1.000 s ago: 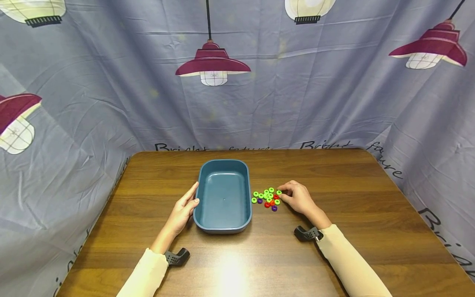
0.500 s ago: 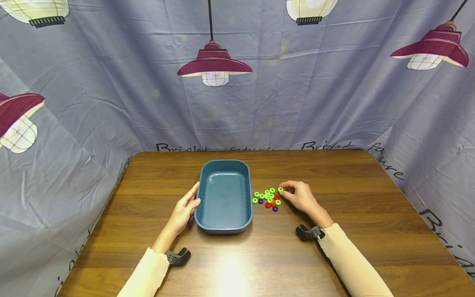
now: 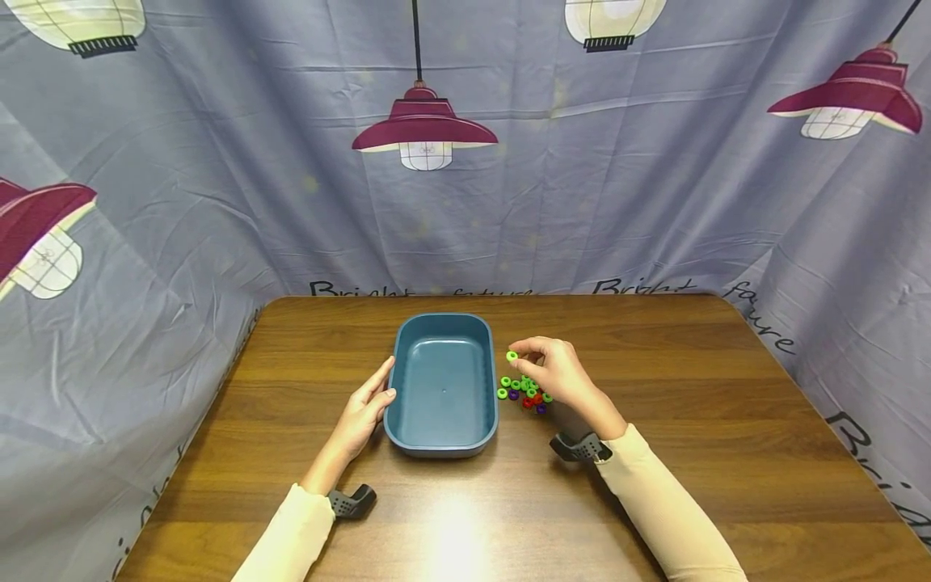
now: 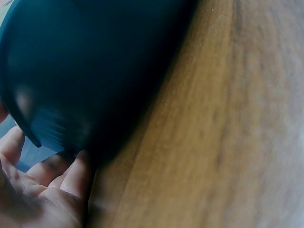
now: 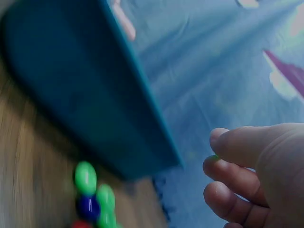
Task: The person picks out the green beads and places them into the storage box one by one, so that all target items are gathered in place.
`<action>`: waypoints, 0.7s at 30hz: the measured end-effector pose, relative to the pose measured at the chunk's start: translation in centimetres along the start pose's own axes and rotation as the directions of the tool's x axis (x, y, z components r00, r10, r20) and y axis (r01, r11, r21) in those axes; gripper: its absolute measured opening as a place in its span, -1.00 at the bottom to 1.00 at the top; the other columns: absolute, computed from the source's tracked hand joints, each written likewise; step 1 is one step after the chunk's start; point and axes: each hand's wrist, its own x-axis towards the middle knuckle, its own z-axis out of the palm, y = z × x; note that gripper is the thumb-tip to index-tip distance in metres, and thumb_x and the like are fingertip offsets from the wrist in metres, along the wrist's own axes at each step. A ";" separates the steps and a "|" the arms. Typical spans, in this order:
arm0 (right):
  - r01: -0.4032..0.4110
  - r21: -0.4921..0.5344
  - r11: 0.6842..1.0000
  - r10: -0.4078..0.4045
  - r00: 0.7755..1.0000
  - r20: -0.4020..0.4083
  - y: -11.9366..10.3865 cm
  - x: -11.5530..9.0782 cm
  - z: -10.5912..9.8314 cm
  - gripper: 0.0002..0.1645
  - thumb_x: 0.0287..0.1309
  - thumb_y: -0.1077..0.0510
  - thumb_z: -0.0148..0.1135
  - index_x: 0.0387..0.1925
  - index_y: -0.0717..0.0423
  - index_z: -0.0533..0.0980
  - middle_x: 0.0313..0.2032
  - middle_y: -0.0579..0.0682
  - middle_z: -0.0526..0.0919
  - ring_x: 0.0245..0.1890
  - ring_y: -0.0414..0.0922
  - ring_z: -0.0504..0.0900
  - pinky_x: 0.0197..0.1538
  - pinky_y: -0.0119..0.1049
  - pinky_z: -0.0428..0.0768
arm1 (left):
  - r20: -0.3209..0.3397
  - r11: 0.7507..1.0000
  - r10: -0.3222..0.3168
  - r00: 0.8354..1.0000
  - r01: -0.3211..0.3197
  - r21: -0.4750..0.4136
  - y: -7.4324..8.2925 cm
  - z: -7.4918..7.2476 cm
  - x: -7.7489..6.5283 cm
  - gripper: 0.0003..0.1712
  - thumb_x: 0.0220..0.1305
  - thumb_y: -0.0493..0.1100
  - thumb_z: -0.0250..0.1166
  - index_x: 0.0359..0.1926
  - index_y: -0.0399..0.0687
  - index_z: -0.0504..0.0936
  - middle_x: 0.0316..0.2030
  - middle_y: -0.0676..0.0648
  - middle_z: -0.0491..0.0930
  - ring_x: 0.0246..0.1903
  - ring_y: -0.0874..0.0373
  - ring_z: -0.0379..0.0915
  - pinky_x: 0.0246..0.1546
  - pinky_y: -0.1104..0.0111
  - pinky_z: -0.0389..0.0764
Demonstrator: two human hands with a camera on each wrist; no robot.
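A blue rectangular bin [image 3: 441, 447] stands on the wooden table, its inside bare. My left hand [image 3: 361, 415] rests along its left side, fingers straight against the outer wall and thumb at the rim; in the left wrist view those fingers [image 4: 80, 173] touch the bin's wall. Between thumb and fingertips, my right hand [image 3: 558, 372] pinches a small green ring [image 3: 512, 356], raised just right of the bin's rim. In the right wrist view the fingers hide nearly all of that ring. Below the right hand lies a loose cluster of small green, red and purple rings [image 3: 516, 385], partly covered by it.
The wooden table [image 3: 327, 331] ends at a hanging grey-blue cloth [image 3: 618, 202] printed with lamps, which closes off the back and both sides. Each wrist wears a black band with a camera [image 3: 578, 446]. Glare shows on the table's near middle.
My right hand has picked up a green ring from the right edge of the cluster and carried it up and left towards the bin. The left hand stays at the bin's side.
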 end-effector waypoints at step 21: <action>0.198 0.046 0.979 -0.203 0.964 0.174 -6.6 1.5 5.7 -0.81 0.14 0.23 0.41 -0.18 0.18 0.75 -0.26 0.04 0.82 -0.38 -0.20 0.66 -0.28 -0.22 0.68 | -0.005 1.000 0.002 1.000 -0.002 0.003 -0.2 0.0 0.2 -0.27 0.53 -0.31 -0.03 0.61 -0.22 -0.05 0.63 -0.29 -0.24 0.61 -0.19 -0.33 0.38 0.22 0.27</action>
